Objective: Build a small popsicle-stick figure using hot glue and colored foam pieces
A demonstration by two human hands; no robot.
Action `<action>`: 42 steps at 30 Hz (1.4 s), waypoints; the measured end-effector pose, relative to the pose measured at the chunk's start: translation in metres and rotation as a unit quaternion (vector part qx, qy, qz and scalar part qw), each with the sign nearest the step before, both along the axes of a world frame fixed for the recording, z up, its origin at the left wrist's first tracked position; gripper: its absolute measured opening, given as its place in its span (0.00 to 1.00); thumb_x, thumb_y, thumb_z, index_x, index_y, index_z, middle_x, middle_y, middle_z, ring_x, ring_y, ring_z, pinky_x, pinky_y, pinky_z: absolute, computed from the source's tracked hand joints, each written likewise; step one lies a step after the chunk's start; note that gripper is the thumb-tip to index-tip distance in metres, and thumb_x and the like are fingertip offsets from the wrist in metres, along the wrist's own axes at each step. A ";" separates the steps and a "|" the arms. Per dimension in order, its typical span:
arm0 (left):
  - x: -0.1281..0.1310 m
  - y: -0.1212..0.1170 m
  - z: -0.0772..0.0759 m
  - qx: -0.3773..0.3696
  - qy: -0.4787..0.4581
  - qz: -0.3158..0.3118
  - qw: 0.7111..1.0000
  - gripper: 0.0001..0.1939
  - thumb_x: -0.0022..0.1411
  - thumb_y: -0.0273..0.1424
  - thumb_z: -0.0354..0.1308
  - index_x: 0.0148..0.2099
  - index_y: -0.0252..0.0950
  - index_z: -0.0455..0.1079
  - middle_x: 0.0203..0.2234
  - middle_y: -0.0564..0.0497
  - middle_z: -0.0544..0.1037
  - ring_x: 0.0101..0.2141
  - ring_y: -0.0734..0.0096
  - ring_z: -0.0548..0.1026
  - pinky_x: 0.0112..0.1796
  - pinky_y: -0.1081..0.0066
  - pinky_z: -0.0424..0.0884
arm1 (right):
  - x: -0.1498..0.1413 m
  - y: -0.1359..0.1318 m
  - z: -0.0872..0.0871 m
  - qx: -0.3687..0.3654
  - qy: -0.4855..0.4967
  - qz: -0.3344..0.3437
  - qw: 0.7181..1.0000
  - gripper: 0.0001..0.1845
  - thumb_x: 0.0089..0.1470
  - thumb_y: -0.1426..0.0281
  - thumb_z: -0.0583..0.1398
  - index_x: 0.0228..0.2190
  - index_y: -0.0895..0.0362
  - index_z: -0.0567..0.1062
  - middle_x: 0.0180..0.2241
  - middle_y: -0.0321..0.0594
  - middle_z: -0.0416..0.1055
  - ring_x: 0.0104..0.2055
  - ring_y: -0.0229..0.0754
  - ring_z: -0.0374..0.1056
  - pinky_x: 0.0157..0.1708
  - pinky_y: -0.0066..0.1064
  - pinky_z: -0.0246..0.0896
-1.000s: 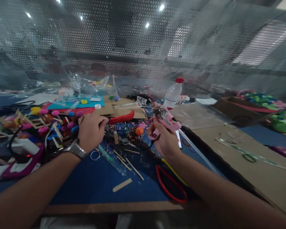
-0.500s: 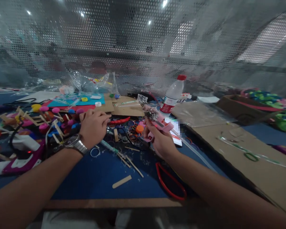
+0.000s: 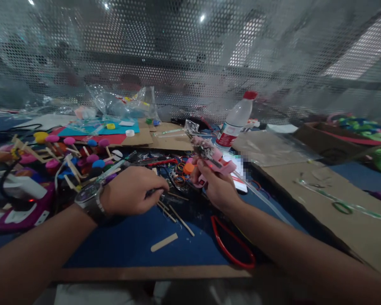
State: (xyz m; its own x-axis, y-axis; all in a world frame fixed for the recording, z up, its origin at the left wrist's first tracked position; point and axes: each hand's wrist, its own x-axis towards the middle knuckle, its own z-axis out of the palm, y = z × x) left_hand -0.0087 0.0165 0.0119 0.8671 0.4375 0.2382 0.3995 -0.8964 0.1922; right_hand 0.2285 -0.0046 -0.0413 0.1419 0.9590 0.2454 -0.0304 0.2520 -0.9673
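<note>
My right hand [image 3: 220,186] is wrapped round the handle of a pink hot glue gun [image 3: 225,165], whose front end is covered by a fuzzy grey clump [image 3: 205,148]. My left hand [image 3: 133,190], with a watch [image 3: 90,197] at its wrist, hovers low over the table with its fingers curled and pressed together. What those fingers hold, if anything, is hidden. Thin wooden sticks [image 3: 181,220] lie just beyond its fingertips. Closer to the table edge is a flat craft stick [image 3: 164,242]. An orange cap [image 3: 188,168] sits beside the glue gun.
Left stand many colourful clay-topped sticks [image 3: 70,141] and a purple power strip [image 3: 22,216]. A water bottle [image 3: 233,123] and a phone [image 3: 239,184] are behind my right hand. A red loop handle [image 3: 233,245] lies under my right forearm. A cardboard box [image 3: 330,140] stands far right.
My left hand has come nearer and to the right, lower over the table, its fingers now curled. The glue gun stays in my right hand. The view has shifted slightly.
</note>
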 end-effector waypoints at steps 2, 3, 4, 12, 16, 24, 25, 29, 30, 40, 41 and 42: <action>0.000 0.000 0.000 -0.001 0.005 -0.008 1.000 0.14 0.67 0.28 0.51 0.47 0.36 0.78 0.36 0.45 0.83 0.38 0.59 0.79 0.40 0.64 0.70 | 0.000 -0.001 0.001 -0.002 -0.012 0.000 1.000 0.22 0.52 0.49 0.66 0.25 0.55 0.73 0.17 0.32 0.68 0.21 0.36 0.61 0.25 0.30 0.56; 0.000 0.000 0.000 -0.002 0.008 -0.011 1.000 0.14 0.67 0.28 0.51 0.47 0.36 0.78 0.36 0.45 0.82 0.38 0.58 0.78 0.41 0.63 0.70 | 0.000 -0.001 0.001 -0.003 -0.013 0.002 1.000 0.22 0.52 0.49 0.66 0.25 0.55 0.73 0.17 0.32 0.68 0.21 0.36 0.61 0.25 0.30 0.56; 0.001 0.000 0.000 -0.002 0.010 -0.012 1.000 0.14 0.67 0.29 0.52 0.48 0.36 0.78 0.35 0.44 0.81 0.39 0.57 0.78 0.41 0.62 0.70 | 0.000 -0.002 0.001 -0.004 -0.009 0.005 1.000 0.22 0.52 0.49 0.66 0.25 0.55 0.73 0.17 0.32 0.68 0.21 0.36 0.61 0.25 0.31 0.55; 0.001 -0.004 0.002 -0.090 0.005 -0.042 0.995 0.15 0.71 0.32 0.52 0.46 0.37 0.81 0.31 0.45 0.78 0.34 0.64 0.74 0.36 0.67 0.67 | -0.001 -0.004 0.000 0.001 -0.003 0.007 1.000 0.22 0.51 0.48 0.67 0.25 0.54 0.73 0.17 0.31 0.67 0.21 0.37 0.61 0.23 0.30 0.55; 0.004 -0.006 0.004 -0.122 0.010 -0.087 0.989 0.16 0.70 0.33 0.54 0.30 0.36 0.76 0.26 0.49 0.75 0.32 0.67 0.70 0.38 0.66 0.66 | -0.002 -0.006 0.004 -0.006 0.002 0.007 1.000 0.22 0.49 0.48 0.68 0.26 0.54 0.73 0.17 0.31 0.67 0.20 0.37 0.60 0.22 0.30 0.55; 0.004 -0.001 0.002 -0.127 -0.039 -0.054 0.990 0.11 0.59 0.20 0.54 0.37 0.37 0.77 0.40 0.47 0.77 0.44 0.62 0.73 0.50 0.63 0.67 | -0.002 -0.009 0.010 -0.009 -0.004 0.023 1.000 0.23 0.48 0.49 0.68 0.21 0.54 0.71 0.17 0.32 0.66 0.21 0.36 0.59 0.22 0.30 0.55; 0.004 0.000 0.002 -0.125 -0.031 -0.062 0.990 0.13 0.56 0.19 0.55 0.37 0.38 0.78 0.40 0.47 0.77 0.44 0.62 0.73 0.51 0.62 0.67 | -0.002 -0.009 0.010 -0.012 -0.004 0.021 1.000 0.24 0.48 0.49 0.69 0.20 0.54 0.70 0.17 0.32 0.66 0.20 0.36 0.59 0.22 0.30 0.55; 0.001 0.003 -0.002 -0.109 -0.001 -0.081 0.991 0.14 0.54 0.20 0.59 0.40 0.41 0.80 0.44 0.46 0.78 0.47 0.57 0.73 0.53 0.57 0.66 | -0.001 -0.009 0.008 -0.011 -0.013 0.012 1.000 0.23 0.49 0.48 0.67 0.21 0.54 0.72 0.17 0.34 0.67 0.21 0.37 0.60 0.22 0.31 0.55; 0.001 0.003 -0.004 -0.102 0.000 -0.082 0.991 0.14 0.55 0.21 0.60 0.41 0.41 0.81 0.45 0.45 0.78 0.48 0.56 0.72 0.54 0.56 0.66 | 0.000 -0.009 0.007 -0.010 -0.018 0.006 1.000 0.23 0.49 0.48 0.67 0.21 0.54 0.72 0.17 0.34 0.67 0.21 0.38 0.60 0.22 0.32 0.55; 0.002 0.008 -0.007 -0.087 0.032 -0.074 0.993 0.07 0.65 0.29 0.61 0.37 0.40 0.81 0.45 0.44 0.77 0.51 0.53 0.71 0.57 0.51 0.62 | 0.000 -0.009 0.005 -0.026 -0.022 -0.007 0.999 0.24 0.48 0.45 0.67 0.26 0.54 0.76 0.18 0.33 0.69 0.23 0.38 0.63 0.25 0.33 0.58; 0.002 0.008 -0.007 -0.083 0.034 -0.068 0.994 0.06 0.64 0.28 0.62 0.38 0.40 0.81 0.46 0.44 0.77 0.51 0.53 0.71 0.57 0.51 0.62 | 0.000 -0.009 0.005 -0.026 -0.023 -0.009 0.999 0.24 0.48 0.45 0.67 0.27 0.54 0.76 0.18 0.33 0.69 0.23 0.38 0.63 0.25 0.32 0.58; 0.001 0.009 -0.007 -0.080 0.036 -0.062 0.994 0.06 0.64 0.27 0.62 0.39 0.40 0.81 0.46 0.44 0.77 0.51 0.53 0.71 0.57 0.51 0.62 | 0.000 -0.009 0.006 -0.027 -0.024 -0.009 0.999 0.24 0.48 0.46 0.67 0.27 0.54 0.76 0.18 0.33 0.69 0.23 0.38 0.63 0.25 0.32 0.57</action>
State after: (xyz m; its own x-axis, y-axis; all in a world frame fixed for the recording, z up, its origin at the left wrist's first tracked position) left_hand -0.0073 0.0253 0.0052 0.9290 0.3539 0.1086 0.3064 -0.8997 0.3107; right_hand 0.2285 -0.0133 -0.0356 0.1493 0.9683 0.2002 0.0209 0.1993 -0.9797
